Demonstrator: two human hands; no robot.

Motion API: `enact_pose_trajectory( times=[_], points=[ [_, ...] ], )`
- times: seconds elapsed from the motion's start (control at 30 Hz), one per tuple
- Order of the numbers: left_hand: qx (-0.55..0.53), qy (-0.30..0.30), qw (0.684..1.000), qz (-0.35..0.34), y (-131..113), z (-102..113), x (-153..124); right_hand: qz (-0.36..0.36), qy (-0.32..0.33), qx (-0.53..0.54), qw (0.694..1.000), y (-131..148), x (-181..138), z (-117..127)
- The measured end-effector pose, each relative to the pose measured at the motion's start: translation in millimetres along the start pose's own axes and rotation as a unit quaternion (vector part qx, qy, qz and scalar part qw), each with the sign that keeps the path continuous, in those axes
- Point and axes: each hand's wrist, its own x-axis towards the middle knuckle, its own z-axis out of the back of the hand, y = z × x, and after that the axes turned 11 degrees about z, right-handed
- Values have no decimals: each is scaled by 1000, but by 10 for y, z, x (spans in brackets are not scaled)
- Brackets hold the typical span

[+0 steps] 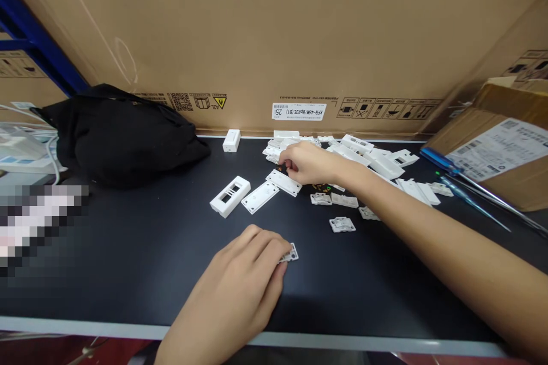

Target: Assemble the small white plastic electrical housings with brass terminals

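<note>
Left hand [235, 276] at lower centre, fingers together, clamped on a small white plastic part [290, 253]. Right hand [309, 163] at centre, fingers curled together over a heap of white plastic housing parts [363, 155]; cannot tell if it grips anything. Most parts remain heaped and scattered across the upper right of the black workbench [128, 256]. Apart from the heap, left of centre, lie a white cover with rectangular openings [230, 197] and two flat white plates [260, 197]. A white block [231, 140] sits alone at the back edge. A black cloth bag [124, 137] lies upper left; blue-handled screwdrivers [475, 194] lie at right, against a cardboard box [505, 148].
</note>
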Motion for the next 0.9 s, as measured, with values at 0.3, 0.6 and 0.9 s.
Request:
enact_pose_trajectory(
  times=[0.3,0.6,0.9],
  points=[
    [14,-1,1000,-2,3,-10,9,28,-61,204,977,581,-713,203],
    [17,-29,999,31,37,-33,-90,88,-38,237,967,755,-897,-107],
    [-1,-43,999,19,45,-33,-39,101,-30,246,963,764,-866,-154]
  ],
)
